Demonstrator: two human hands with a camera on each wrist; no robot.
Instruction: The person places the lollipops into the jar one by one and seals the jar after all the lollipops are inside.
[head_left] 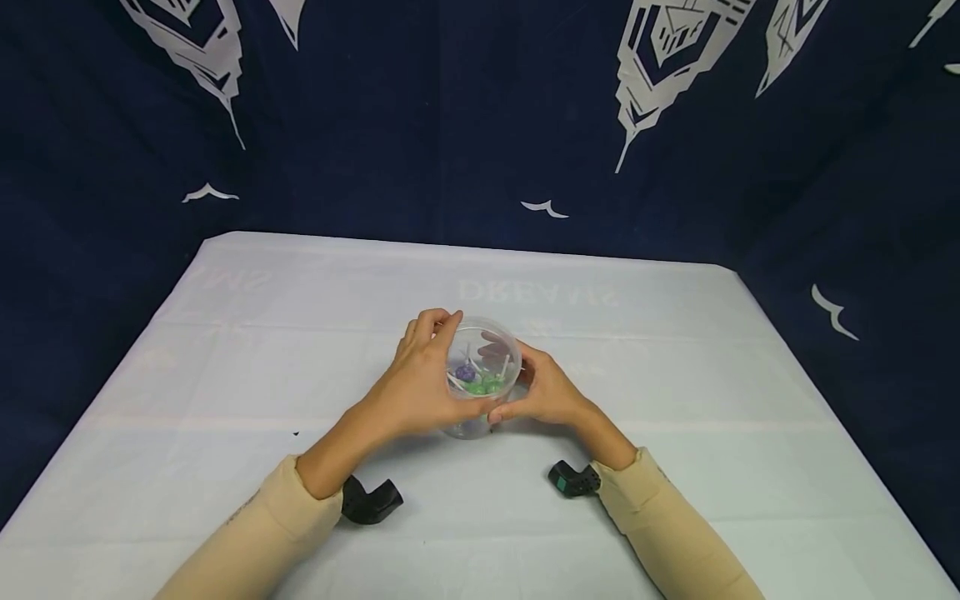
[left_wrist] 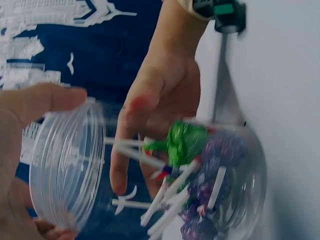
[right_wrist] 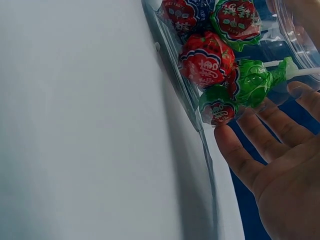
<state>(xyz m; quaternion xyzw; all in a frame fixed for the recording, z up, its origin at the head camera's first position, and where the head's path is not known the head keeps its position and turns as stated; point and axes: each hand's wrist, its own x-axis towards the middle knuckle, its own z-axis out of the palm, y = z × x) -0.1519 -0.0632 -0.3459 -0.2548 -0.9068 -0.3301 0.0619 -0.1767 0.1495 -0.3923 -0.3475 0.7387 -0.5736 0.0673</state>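
Note:
A clear plastic jar [head_left: 468,429] stands near the middle of the table, between both hands. Inside it lie several lollipops [left_wrist: 177,150] with white sticks, in green, purple and red wrappers. My left hand [head_left: 420,383] grips the jar's ridged clear top [left_wrist: 65,160], thumb on one side and fingers on the other. Whether that top is a separate lid, I cannot tell. Lower down, my right hand [head_left: 551,387] holds the side of the jar, its fingers [right_wrist: 237,150] spread along the wall. The right fingers show partly through the clear plastic.
A white cloth covers the table [head_left: 225,375]. Behind it hangs a dark blue curtain [head_left: 450,125] with white prints. Black wrist devices [head_left: 371,500] sit at both cuffs, below the hands.

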